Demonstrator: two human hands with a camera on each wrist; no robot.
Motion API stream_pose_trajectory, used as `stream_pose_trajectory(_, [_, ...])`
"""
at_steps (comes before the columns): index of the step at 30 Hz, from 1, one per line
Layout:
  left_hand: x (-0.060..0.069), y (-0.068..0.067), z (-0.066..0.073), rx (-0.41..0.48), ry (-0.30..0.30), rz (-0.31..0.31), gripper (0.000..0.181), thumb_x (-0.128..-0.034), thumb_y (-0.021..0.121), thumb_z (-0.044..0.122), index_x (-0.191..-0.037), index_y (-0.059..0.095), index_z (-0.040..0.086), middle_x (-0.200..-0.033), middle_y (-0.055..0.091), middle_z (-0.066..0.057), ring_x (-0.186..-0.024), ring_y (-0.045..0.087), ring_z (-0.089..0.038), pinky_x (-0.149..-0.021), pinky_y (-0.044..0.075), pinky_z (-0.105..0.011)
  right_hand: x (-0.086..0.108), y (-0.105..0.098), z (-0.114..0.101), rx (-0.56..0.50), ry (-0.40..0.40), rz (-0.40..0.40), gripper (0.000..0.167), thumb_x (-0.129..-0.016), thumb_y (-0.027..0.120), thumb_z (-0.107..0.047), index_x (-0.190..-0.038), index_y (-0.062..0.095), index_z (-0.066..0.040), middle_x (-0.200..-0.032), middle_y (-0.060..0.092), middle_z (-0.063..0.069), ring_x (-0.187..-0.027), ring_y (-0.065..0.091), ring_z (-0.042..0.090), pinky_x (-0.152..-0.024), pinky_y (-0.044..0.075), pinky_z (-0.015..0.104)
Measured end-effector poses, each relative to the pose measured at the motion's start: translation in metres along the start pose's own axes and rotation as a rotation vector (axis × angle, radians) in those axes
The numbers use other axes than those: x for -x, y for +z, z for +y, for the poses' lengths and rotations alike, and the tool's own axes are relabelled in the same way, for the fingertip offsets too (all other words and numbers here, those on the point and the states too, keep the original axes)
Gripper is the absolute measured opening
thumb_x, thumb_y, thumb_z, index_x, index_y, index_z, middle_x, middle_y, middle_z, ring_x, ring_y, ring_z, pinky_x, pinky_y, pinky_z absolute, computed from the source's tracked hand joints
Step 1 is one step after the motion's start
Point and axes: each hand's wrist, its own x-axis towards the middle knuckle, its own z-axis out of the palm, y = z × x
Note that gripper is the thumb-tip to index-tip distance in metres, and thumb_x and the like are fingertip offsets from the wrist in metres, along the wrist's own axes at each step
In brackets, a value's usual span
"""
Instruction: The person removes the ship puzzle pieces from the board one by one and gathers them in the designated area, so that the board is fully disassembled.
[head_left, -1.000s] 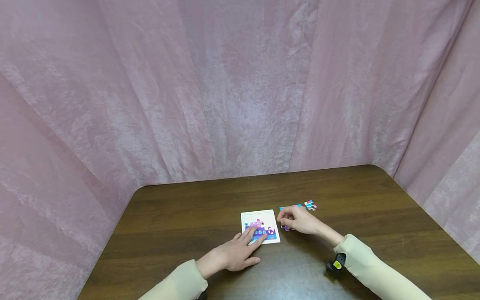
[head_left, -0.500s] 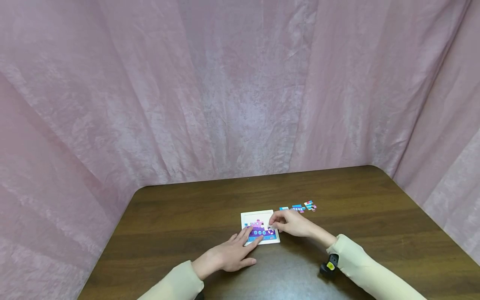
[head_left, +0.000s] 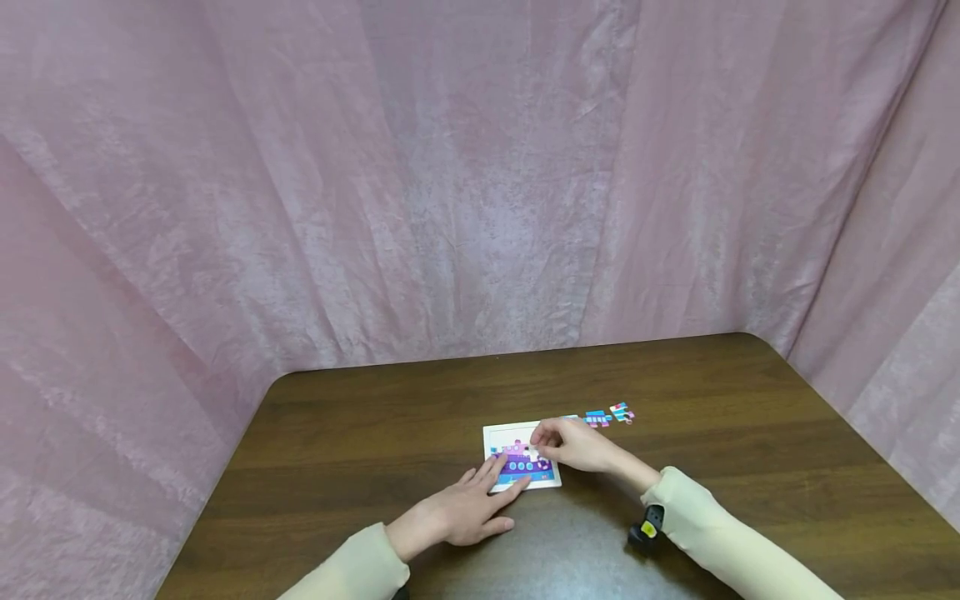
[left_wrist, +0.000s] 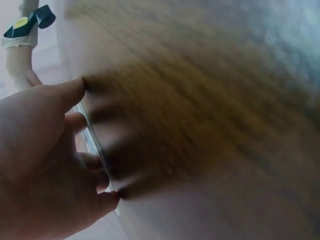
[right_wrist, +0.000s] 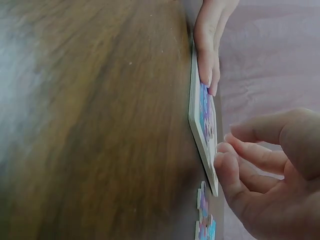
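A square jigsaw puzzle in a white frame [head_left: 504,432] lies on the table, its purple ship picture partly filled in. My left hand [head_left: 467,510] rests with spread fingers on the frame's near left part; in the left wrist view its fingertips lie along the frame's edge. Over the puzzle's right side, my right hand [head_left: 573,446] has thumb and fingers bent together, pinching a small puzzle piece [head_left: 534,455] that is mostly hidden by the fingers. In the right wrist view those fingertips [right_wrist: 220,159] are close beside the board [right_wrist: 196,112].
Loose puzzle pieces lie right of the frame: a blue and pink one [head_left: 597,418], a striped one [head_left: 622,412], and another partly covered by my right hand. Brown wooden table [head_left: 360,433] surrounds the frame, with a pink curtain [head_left: 480,208] behind.
My right hand has moved left from the loose pieces to above the puzzle, and the purple piece that lay beneath it is gone from there. My left hand has shifted only slightly.
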Motion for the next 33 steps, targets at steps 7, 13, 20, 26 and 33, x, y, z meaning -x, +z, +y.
stream_pose_trajectory(7, [0.0, 0.002, 0.001, -0.008, -0.003, 0.009, 0.059, -0.1015, 0.039, 0.047, -0.155, 0.019, 0.032, -0.163, 0.011, -0.016, -0.15, 0.014, -0.029, -0.117, 0.027, -0.047, -0.006, 0.003, -0.001, 0.01, -0.005, 0.014, 0.018, -0.083, 0.07, -0.002, -0.1, 0.067, 0.001, -0.086, 0.069, 0.007, -0.077, 0.063, 0.008, -0.07, 0.052, 0.018])
stream_pose_trajectory(13, [-0.001, 0.004, 0.0, -0.025, -0.008, 0.018, 0.06, -0.1014, 0.039, 0.048, -0.155, 0.019, 0.03, -0.163, 0.011, -0.015, -0.151, 0.014, -0.029, -0.117, 0.027, -0.046, -0.01, 0.007, 0.0, 0.04, 0.035, 0.008, 0.022, -0.08, 0.075, -0.008, -0.1, 0.068, 0.0, -0.083, 0.069, 0.004, -0.075, 0.061, 0.006, -0.066, 0.05, 0.017])
stream_pose_trajectory(20, [-0.002, 0.006, 0.0, -0.027, -0.011, 0.023, 0.06, -0.1012, 0.038, 0.049, -0.155, 0.019, 0.03, -0.163, 0.01, -0.015, -0.151, 0.013, -0.029, -0.117, 0.027, -0.047, -0.017, 0.012, -0.001, 0.068, 0.087, 0.022, 0.019, -0.078, 0.078, -0.011, -0.093, 0.069, -0.003, -0.078, 0.067, 0.001, -0.072, 0.056, 0.005, -0.064, 0.047, 0.019])
stream_pose_trajectory(26, [-0.002, 0.006, -0.001, -0.023, -0.009, 0.022, 0.06, -0.1012, 0.039, 0.049, -0.155, 0.02, 0.03, -0.163, 0.01, -0.015, -0.151, 0.014, -0.029, -0.117, 0.027, -0.047, -0.02, 0.014, -0.002, 0.06, 0.093, 0.03, 0.02, -0.076, 0.079, -0.007, -0.09, 0.065, -0.002, -0.075, 0.063, 0.003, -0.069, 0.053, 0.006, -0.062, 0.045, 0.02])
stream_pose_trajectory(33, [0.0, 0.005, 0.0, -0.023, -0.01, 0.033, 0.061, -0.1007, 0.041, 0.048, -0.155, 0.021, 0.03, -0.163, 0.011, -0.015, -0.15, 0.015, -0.029, -0.117, 0.028, -0.047, -0.019, 0.014, -0.006, 0.026, 0.064, 0.064, 0.017, -0.078, 0.075, -0.005, -0.088, 0.062, -0.002, -0.075, 0.066, 0.004, -0.067, 0.056, 0.005, -0.06, 0.046, 0.019])
